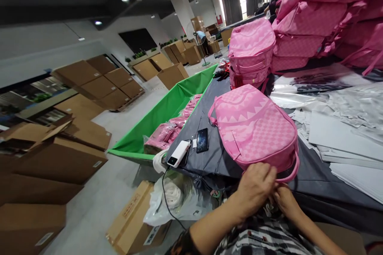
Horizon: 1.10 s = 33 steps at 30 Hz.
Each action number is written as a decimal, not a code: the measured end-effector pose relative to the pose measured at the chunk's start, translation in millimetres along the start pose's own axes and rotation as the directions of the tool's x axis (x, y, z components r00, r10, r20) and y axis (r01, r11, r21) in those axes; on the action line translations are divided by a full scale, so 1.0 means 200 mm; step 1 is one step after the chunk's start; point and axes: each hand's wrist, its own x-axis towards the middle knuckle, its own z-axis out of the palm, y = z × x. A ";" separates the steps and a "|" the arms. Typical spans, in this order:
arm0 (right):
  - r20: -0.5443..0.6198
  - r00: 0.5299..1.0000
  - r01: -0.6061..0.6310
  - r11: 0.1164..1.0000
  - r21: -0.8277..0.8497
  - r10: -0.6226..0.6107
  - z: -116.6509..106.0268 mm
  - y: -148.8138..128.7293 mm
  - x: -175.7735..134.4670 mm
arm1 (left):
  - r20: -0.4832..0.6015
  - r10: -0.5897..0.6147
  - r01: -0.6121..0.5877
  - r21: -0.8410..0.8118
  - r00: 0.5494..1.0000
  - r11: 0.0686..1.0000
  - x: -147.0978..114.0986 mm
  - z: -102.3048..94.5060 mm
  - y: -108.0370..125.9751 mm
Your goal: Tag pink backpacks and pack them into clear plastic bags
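A pink backpack (257,127) lies on the dark cloth-covered table, with a checked pattern and a pale jagged band across its front. At its near edge my left hand (259,185) is closed, its fingers curled against the bag beside the loop of pink strap (295,171). My right hand (283,197) is closed just below that strap, close against my left fingers. What its fingertips hold is hidden. A dark phone (202,140) and a white power bank (178,153) with a cable lie left of the backpack.
Pink backpacks are stacked behind (251,48) and at the right (311,20). White paper sheets (347,139) and clear plastic bags (317,83) cover the table's right side. A green bin (167,107) with wrapped pink goods stands at the left. Cardboard boxes (54,159) occupy the floor.
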 end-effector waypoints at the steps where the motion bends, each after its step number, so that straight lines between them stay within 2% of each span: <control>1: -0.001 1.000 0.012 0.999 0.049 -0.012 0.00 -0.02 0.00 | -0.023 -0.009 0.010 0.042 1.000 0.999 -0.08 0.00 -0.05; 4: -0.099 0.992 0.093 0.981 0.168 -0.078 0.00 -0.08 0.03 | -0.027 -0.017 0.018 0.052 0.999 0.998 -0.18 0.03 -0.12; 7: -0.178 0.976 0.154 0.974 0.164 -0.124 0.01 -0.12 0.08 | -0.057 0.040 -0.042 -0.041 0.998 0.998 -0.14 0.05 -0.14; 10: -0.141 0.976 0.184 0.971 0.150 -0.163 0.00 -0.14 0.10 | -0.041 0.134 -0.136 -0.041 0.990 0.990 -0.08 0.02 -0.17; 12: -0.063 0.967 0.254 0.959 0.127 -0.248 -0.04 -0.15 0.06 | -0.015 0.174 -0.174 0.006 0.985 0.985 -0.06 0.01 -0.20; 13: -0.050 0.939 0.343 0.936 0.075 -0.340 -0.06 -0.16 0.03 | -0.014 0.175 -0.174 0.015 0.985 0.985 -0.06 0.01 -0.21; 14: -0.065 0.889 0.454 0.891 -0.012 -0.454 -0.09 -0.18 0.00 | -0.026 0.155 -0.154 0.012 0.988 0.988 -0.07 0.02 -0.21; 16: -0.127 0.731 0.622 0.731 -0.282 -0.671 -0.16 -0.21 -0.04 | -0.074 0.057 -0.059 -0.019 0.996 0.998 -0.08 0.05 -0.21; 17: -0.147 0.660 0.632 0.651 -0.421 -0.736 -0.19 -0.23 -0.05 | -0.092 0.002 -0.006 -0.043 0.996 0.999 -0.08 0.06 -0.20; 18: -0.153 0.622 0.609 0.596 -0.523 -0.768 -0.23 -0.25 -0.04 | -0.104 -0.048 0.041 -0.069 0.993 0.997 -0.08 0.07 -0.20; 20: -0.082 0.606 0.593 0.518 -0.617 -0.791 -0.29 -0.28 0.01 | -0.121 -0.107 0.092 -0.120 0.987 0.989 -0.09 0.04 -0.19; 23: 0.058 0.584 0.684 0.452 -0.573 -0.810 -0.42 -0.24 0.13 | -0.162 -0.114 0.084 -0.180 0.980 0.980 -0.08 -0.06 -0.21; 24: 0.051 0.599 0.678 0.472 -0.563 -0.799 -0.47 -0.21 0.16 | -0.176 -0.113 0.080 -0.184 0.978 0.980 -0.09 -0.10 -0.22; 26: -0.065 0.670 0.584 0.580 -0.569 -0.739 -0.57 -0.12 0.22 | -0.169 -0.078 0.049 -0.172 0.983 0.984 -0.09 -0.15 -0.23; 28: -0.221 0.743 0.466 0.725 -0.508 -0.632 -0.64 -0.02 0.25 | -0.106 0.007 -0.021 -0.132 0.994 0.991 -0.09 -0.13 -0.23; 29: -0.279 0.784 0.416 0.804 -0.425 -0.554 -0.66 0.03 0.25 | -0.058 0.058 -0.064 -0.106 0.997 0.992 -0.10 -0.11 -0.22; 31: -0.383 0.872 0.273 0.953 -0.133 -0.304 -0.65 0.11 0.21 | 0.002 0.138 -0.138 -0.077 0.990 0.987 -0.12 -0.06 -0.19; 32: -0.433 0.893 0.159 0.986 0.048 -0.122 -0.63 0.14 0.17 | -0.015 0.154 -0.155 -0.100 0.988 0.983 -0.15 -0.04 -0.18; 33: -0.465 0.882 0.040 0.973 0.226 0.072 -0.60 0.15 0.13 | -0.074 0.137 -0.147 -0.155 0.988 0.977 -0.17 -0.04 -0.17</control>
